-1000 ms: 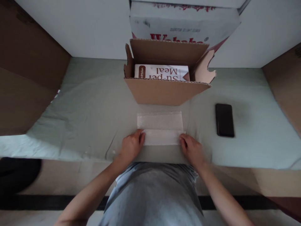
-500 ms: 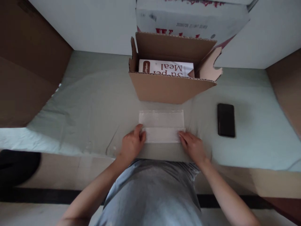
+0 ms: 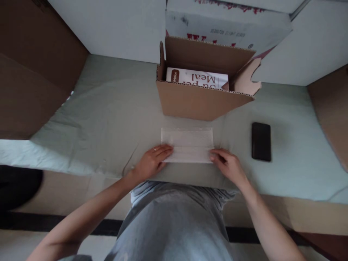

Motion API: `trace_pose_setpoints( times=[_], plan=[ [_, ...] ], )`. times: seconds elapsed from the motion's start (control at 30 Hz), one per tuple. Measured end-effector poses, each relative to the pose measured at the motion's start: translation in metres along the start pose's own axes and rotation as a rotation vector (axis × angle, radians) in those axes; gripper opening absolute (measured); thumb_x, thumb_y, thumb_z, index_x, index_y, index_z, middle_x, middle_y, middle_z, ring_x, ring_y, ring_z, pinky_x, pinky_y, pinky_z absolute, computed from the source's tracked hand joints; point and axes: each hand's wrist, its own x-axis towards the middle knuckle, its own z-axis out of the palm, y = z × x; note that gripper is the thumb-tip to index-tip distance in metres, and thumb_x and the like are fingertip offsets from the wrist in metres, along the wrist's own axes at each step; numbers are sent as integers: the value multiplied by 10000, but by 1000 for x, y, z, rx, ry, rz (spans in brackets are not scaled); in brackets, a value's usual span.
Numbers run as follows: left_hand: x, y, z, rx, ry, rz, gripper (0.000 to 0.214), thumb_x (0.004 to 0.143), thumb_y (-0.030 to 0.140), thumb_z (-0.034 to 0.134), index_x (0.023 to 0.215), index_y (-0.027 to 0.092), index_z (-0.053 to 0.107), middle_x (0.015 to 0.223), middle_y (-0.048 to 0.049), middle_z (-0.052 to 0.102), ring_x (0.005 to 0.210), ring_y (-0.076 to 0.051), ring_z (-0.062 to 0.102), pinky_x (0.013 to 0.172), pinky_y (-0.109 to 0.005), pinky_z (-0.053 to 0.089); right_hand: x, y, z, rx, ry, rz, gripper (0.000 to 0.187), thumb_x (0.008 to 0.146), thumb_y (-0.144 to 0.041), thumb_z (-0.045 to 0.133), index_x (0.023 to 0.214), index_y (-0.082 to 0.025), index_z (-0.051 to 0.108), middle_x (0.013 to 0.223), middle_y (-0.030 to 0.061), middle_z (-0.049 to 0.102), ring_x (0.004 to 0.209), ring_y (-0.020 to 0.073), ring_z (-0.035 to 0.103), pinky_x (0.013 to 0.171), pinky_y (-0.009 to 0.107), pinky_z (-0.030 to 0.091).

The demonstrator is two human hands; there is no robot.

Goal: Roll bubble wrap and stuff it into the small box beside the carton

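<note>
A pale, translucent folded sheet [image 3: 187,142] lies flat on the green-grey cloth in front of me. My left hand [image 3: 151,163] rests at its near left corner, fingers stretched flat along the folded edge. My right hand [image 3: 227,165] lies at the near right corner, fingers extended and pressing on the edge. Just beyond the sheet stands an open cardboard box [image 3: 202,103] with a white "Super Meal" carton [image 3: 198,78] inside.
A black phone [image 3: 261,141] lies on the cloth to the right. A large white printed box [image 3: 225,25] stands behind the open one. Brown cardboard panels [image 3: 35,69] close in the left and right sides. The table's front edge [image 3: 299,197] runs just before my body.
The near flap has been pressed further down over the sheet. My left fingers have stretched out flat along the fold, and the view has shifted a little.
</note>
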Motion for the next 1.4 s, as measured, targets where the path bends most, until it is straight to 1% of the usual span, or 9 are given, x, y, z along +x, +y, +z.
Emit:
trace_pose_setpoints(
  times=[0.13, 0.23, 0.33, 0.43, 0.63, 0.83, 1.0, 1.27, 1.4],
  plan=[
    [4, -1, -4, -134, 92, -82, 361, 871, 150, 430, 1216, 160, 536, 1148, -107, 638, 1103, -201, 577, 947, -395, 493, -8, 4, 0, -76, 125, -210, 588, 743, -393, 682, 1281, -245, 496, 1351, 131, 403, 1255, 291, 418, 973, 469, 443],
    [6, 2, -5, -150, 78, -106, 352, 849, 135, 449, 1184, 156, 558, 1105, -114, 636, 1090, -213, 562, 934, -417, 492, -7, 9, 10, -34, 272, -297, 324, 828, -238, 572, 1151, -264, 576, 1300, 109, 473, 1226, 264, 449, 951, 490, 450],
    [6, 2, -7, -179, 59, -129, 337, 842, 148, 463, 1161, 158, 570, 1064, -114, 636, 1054, -217, 564, 910, -425, 494, -1, 10, 19, 62, 300, -346, 201, 854, -188, 511, 1011, -252, 618, 1081, 78, 623, 1113, 242, 544, 951, 506, 439],
    [6, 2, -11, -239, 49, -189, 311, 869, 191, 457, 1159, 177, 568, 1056, -101, 644, 1022, -208, 581, 900, -412, 490, 4, 7, 24, 153, 282, -254, 181, 886, -226, 468, 1017, -234, 592, 1007, 73, 643, 1031, 216, 586, 912, 452, 467],
    [16, 7, -8, -224, 165, -461, 279, 918, 288, 432, 1124, 169, 578, 1054, -77, 665, 881, -157, 629, 810, -279, 496, 14, -4, 34, 189, 414, -26, 194, 904, -345, 453, 1021, -217, 540, 827, 42, 611, 748, 173, 593, 683, 318, 499],
    [32, 8, -1, -114, 195, -654, 369, 896, 281, 465, 1246, 166, 484, 859, -30, 653, 598, -107, 550, 639, -231, 459, 23, -10, 40, 24, 532, -49, 433, 893, -328, 473, 1292, -166, 430, 781, 58, 603, 711, 192, 570, 658, 338, 489],
    [39, 6, -2, -53, 182, -684, 383, 903, 280, 449, 1262, 148, 459, 853, -45, 644, 669, -136, 590, 663, -249, 457, 27, -2, 43, -227, 513, -149, 320, 904, -259, 418, 1167, -184, 584, 907, 104, 678, 807, 226, 579, 785, 422, 461],
    [50, 6, 3, 185, 62, -716, 377, 916, 277, 399, 1259, 136, 465, 916, -104, 667, 788, -220, 643, 711, -323, 484, 35, -4, 44, -365, 477, -143, 305, 895, -217, 411, 1077, -177, 652, 890, 89, 714, 778, 222, 597, 767, 402, 444],
    [49, 15, 1, 298, 190, -585, 399, 898, 260, 442, 1257, 87, 460, 1164, -203, 566, 1073, -304, 554, 870, -428, 465, 36, -6, 41, -410, 451, -140, 300, 885, -205, 413, 1056, -172, 657, 842, 82, 711, 767, 225, 600, 750, 397, 450]
  ],
)
